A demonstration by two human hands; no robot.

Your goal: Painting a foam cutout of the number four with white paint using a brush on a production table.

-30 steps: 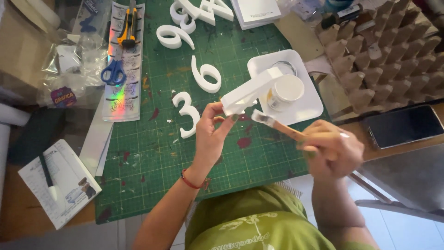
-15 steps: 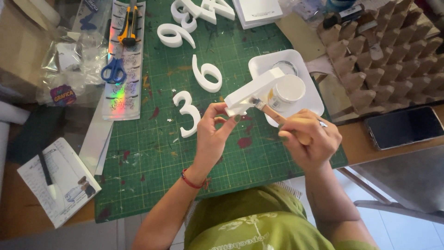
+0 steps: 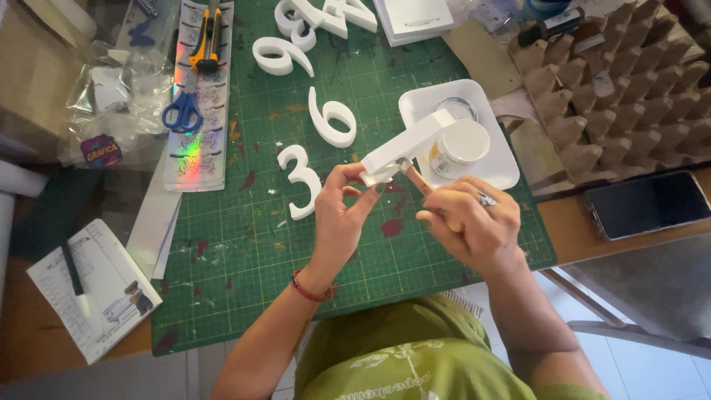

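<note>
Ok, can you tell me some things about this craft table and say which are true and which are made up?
1. The left hand holds a long white piece. True.
2. The right hand holds scissors. False: it holds a brush; the blue scissors lie on the table.
3. A white number three lies on the green cutting mat. True.
4. The dark phone lies on the mat. False: it lies off the mat, on the person's right.

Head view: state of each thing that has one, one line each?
left hand: pinching the lower end of the white foam piece
right hand: gripping a brush, tip at the foam piece
foam piece: held up, tilted
white pot: in the white tray
scissors: closed, lying flat
phone: screen dark
</note>
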